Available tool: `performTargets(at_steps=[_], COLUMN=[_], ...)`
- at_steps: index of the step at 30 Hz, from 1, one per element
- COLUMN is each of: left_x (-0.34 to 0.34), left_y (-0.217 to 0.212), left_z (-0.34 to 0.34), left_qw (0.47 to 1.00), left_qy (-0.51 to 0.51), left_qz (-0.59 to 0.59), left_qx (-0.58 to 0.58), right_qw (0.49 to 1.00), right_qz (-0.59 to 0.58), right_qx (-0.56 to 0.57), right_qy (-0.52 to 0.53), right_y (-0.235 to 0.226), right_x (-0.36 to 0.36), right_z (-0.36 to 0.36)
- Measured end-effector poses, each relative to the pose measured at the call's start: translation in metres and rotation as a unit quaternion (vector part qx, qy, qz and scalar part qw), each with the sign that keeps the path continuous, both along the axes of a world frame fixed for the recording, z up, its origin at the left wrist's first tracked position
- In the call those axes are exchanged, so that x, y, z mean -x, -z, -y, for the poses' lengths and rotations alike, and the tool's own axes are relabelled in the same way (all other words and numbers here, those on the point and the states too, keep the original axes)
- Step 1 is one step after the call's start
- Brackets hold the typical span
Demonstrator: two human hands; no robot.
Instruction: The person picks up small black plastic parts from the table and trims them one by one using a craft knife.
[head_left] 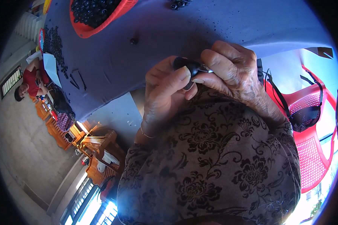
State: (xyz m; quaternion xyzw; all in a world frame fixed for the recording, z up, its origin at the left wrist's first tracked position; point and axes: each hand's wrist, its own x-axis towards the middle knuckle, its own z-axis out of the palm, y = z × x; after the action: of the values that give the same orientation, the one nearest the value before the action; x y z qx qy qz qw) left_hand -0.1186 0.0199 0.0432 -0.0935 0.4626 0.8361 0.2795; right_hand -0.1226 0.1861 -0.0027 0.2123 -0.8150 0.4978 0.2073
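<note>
Close to my body, both hands meet over the table's near edge. My left hand (165, 84) pinches a small shiny black round piece (192, 67) between thumb and fingers. Dark coverings, perhaps finger cots, appear on its fingertips. My right hand (231, 67) is closed around a thin metal tool (207, 70), whose bright tip touches or nearly touches the black piece. Fingers hide most of the tool, so its exact kind does not show. A single black round piece (134, 41) lies on the blue tablecloth (112, 56) beyond my left hand.
A red basket (97, 31) full of black round pieces stands at the far left, with more pieces (180, 4) at the far edge. Dark tweezer-like tools (77, 79) lie on the left. A person in red (33, 80) sits there. A red plastic chair (308, 150) stands right.
</note>
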Motion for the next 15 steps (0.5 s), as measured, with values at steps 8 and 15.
performTargets(at_steps=[8, 15], left_x=[0.002, 0.005], left_y=[0.000, -0.006], left_z=[-0.002, -0.018], left_qw=[1.000, 0.993], left_qy=[-0.005, -0.087], left_qz=[0.007, 0.057], left_qx=[0.019, 0.053], right_qw=[0.999, 0.993], right_qz=[0.007, 0.071], right_qx=[-0.041, -0.080], right_qy=[0.020, -0.040], right_y=[0.004, 0.000], right_x=[-0.002, -0.011], right_z=[0.002, 0.003])
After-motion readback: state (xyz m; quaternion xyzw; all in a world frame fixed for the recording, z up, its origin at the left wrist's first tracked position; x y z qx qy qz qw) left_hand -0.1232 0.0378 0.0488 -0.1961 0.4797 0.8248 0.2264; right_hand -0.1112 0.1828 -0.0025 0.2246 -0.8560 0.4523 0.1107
